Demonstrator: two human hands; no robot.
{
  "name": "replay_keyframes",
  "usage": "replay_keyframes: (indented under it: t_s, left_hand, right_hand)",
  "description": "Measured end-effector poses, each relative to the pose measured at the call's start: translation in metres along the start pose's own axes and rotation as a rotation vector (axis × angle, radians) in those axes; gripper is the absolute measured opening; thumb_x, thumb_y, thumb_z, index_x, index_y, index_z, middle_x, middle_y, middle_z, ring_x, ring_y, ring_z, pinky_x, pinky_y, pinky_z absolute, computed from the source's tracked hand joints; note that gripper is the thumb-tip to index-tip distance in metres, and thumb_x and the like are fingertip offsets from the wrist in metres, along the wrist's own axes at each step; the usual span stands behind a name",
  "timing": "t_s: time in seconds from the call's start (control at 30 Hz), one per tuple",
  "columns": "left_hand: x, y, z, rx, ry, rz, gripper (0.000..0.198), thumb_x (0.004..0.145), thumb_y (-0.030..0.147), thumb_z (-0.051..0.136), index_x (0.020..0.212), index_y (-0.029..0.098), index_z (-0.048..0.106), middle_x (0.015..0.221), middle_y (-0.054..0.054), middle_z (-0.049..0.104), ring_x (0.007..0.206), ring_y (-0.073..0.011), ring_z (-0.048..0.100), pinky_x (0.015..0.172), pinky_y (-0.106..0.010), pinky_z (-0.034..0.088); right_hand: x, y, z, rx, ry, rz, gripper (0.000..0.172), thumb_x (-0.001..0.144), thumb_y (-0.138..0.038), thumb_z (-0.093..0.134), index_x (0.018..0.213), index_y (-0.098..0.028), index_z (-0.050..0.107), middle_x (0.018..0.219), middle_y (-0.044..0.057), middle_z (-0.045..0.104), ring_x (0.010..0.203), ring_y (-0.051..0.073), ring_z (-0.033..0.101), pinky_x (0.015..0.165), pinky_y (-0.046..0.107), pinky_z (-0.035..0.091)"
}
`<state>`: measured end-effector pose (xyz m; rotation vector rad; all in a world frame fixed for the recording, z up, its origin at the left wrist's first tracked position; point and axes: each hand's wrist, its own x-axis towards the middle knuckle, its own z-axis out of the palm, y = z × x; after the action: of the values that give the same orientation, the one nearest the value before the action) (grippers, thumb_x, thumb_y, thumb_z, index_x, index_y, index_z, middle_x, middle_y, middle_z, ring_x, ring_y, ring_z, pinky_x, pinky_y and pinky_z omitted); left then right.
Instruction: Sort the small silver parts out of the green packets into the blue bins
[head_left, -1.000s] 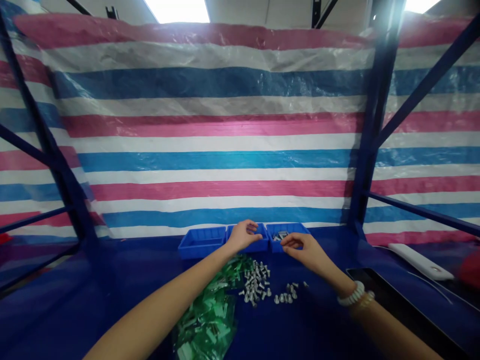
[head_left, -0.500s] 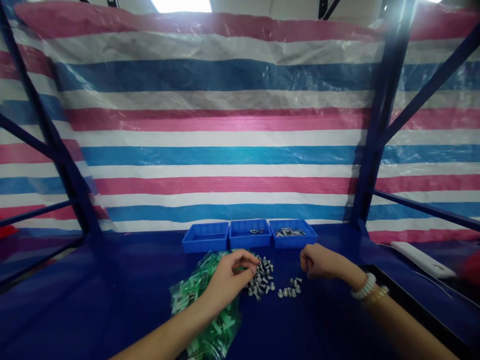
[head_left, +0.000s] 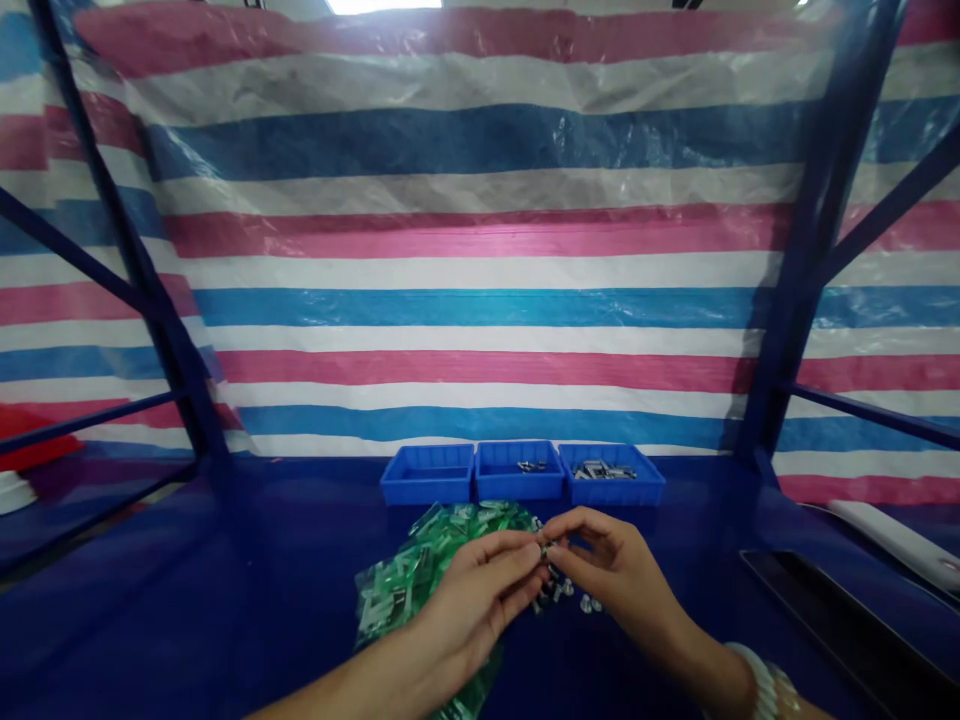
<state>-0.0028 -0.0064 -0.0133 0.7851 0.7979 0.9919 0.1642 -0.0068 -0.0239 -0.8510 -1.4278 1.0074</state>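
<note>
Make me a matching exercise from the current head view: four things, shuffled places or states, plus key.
Things:
1. Left hand
2. Middle blue tray
3. Right blue tray
4. Flat black object

Places or states:
A. Holds the larger group of metal pieces
B. On the tabletop, to the right of the right hand
C. Fingertips close on a small metal part
D. Holds only a few small pieces

Pairs: 1-C, 2-D, 3-A, 4-B
</note>
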Motion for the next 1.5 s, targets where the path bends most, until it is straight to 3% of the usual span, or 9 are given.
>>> replay_keyframes:
  t_s: [0.1,0.27,0.4,0.5,0.67,0.8,1.23,1.33,1.5]
  left_hand:
    - [0.0,0.002,0.0,0.144,-0.006,0.19,0.024,0.063,0.016,0.082,0.083,0.015,0.067,0.077,-0.002,0.069,0.074,-0.0113,0.065,0.071,-0.019,0.052]
    - [-0.006,0.004,0.003,0.588,-0.016,0.599,0.016,0.069,0.009,0.07,0.08,0.019,0.067,0.085,-0.002,0.068,0.078,-0.0151,0.063,0.075,-0.026,0.052]
    - [-0.008,0.0,0.004,0.701,-0.031,0.7,0.015,0.072,0.009,0.065,0.081,0.02,0.066,0.081,-0.002,0.066,0.077,-0.0173,0.063,0.074,-0.03,0.052]
    - [-0.008,-0.001,0.005,0.699,-0.055,0.766,0.016,0.073,0.011,0.064,0.086,0.02,0.066,0.096,-0.006,0.064,0.091,-0.0208,0.062,0.075,-0.03,0.053]
    - [-0.008,0.001,0.004,0.561,-0.054,0.544,0.016,0.078,0.023,0.066,0.092,0.019,0.063,0.089,-0.005,0.066,0.084,-0.018,0.063,0.071,-0.026,0.05]
    - [-0.008,-0.001,0.005,0.422,-0.077,0.375,0.016,0.079,0.031,0.068,0.087,0.018,0.064,0.074,-0.001,0.066,0.07,-0.0134,0.062,0.068,-0.025,0.049]
    - [-0.011,0.004,0.009,0.502,-0.017,0.493,0.019,0.07,0.025,0.074,0.087,0.017,0.067,0.081,-0.004,0.068,0.078,-0.0163,0.064,0.069,-0.025,0.052]
    - [-0.009,0.002,0.008,0.517,0.016,0.47,0.023,0.065,0.024,0.078,0.082,0.017,0.065,0.076,-0.002,0.065,0.072,-0.0157,0.063,0.061,-0.024,0.051]
    - [-0.01,0.003,0.006,0.453,-0.018,0.441,0.018,0.07,0.024,0.075,0.082,0.017,0.064,0.074,-0.002,0.068,0.071,-0.0144,0.065,0.066,-0.024,0.051]
  right_hand:
    - [0.0,-0.003,0.0,0.083,0.042,0.077,0.022,0.074,-0.036,0.073,0.086,-0.019,0.068,0.076,0.001,0.065,0.063,0.012,0.056,0.058,0.024,0.046]
    - [-0.005,0.0,0.008,0.285,-0.095,0.331,0.039,0.076,-0.053,0.066,0.07,-0.015,0.064,0.06,-0.001,0.056,0.054,0.011,0.051,0.048,0.021,0.039]
    - [-0.005,0.002,0.008,0.167,-0.141,0.237,0.036,0.08,-0.047,0.065,0.064,-0.014,0.063,0.055,-0.002,0.055,0.05,0.008,0.049,0.05,0.021,0.038]
    - [-0.003,-0.001,0.003,0.046,-0.113,0.166,0.025,0.079,-0.038,0.067,0.07,-0.015,0.066,0.06,-0.002,0.059,0.055,0.01,0.053,0.055,0.022,0.042]
    - [-0.006,-0.007,0.0,-0.132,-0.027,-0.058,0.005,0.077,-0.021,0.067,0.081,-0.019,0.067,0.082,0.003,0.066,0.078,0.017,0.063,0.07,0.027,0.05]
    - [-0.009,-0.007,0.0,-0.26,-0.011,-0.197,0.007,0.077,-0.016,0.064,0.082,-0.019,0.067,0.08,0.003,0.066,0.073,0.017,0.064,0.068,0.028,0.052]
    - [-0.005,-0.003,0.001,0.029,-0.1,0.103,0.008,0.072,-0.02,0.07,0.079,-0.019,0.067,0.079,0.002,0.07,0.077,0.017,0.066,0.072,0.027,0.052]
    - [-0.008,-0.005,0.004,-0.117,-0.095,0.021,0.005,0.073,-0.017,0.066,0.078,-0.019,0.066,0.077,0.003,0.068,0.072,0.018,0.064,0.067,0.028,0.051]
    - [-0.011,-0.015,0.004,-0.307,-0.056,-0.217,0.01,0.077,-0.014,0.061,0.083,-0.021,0.066,0.081,0.004,0.064,0.077,0.019,0.062,0.07,0.03,0.051]
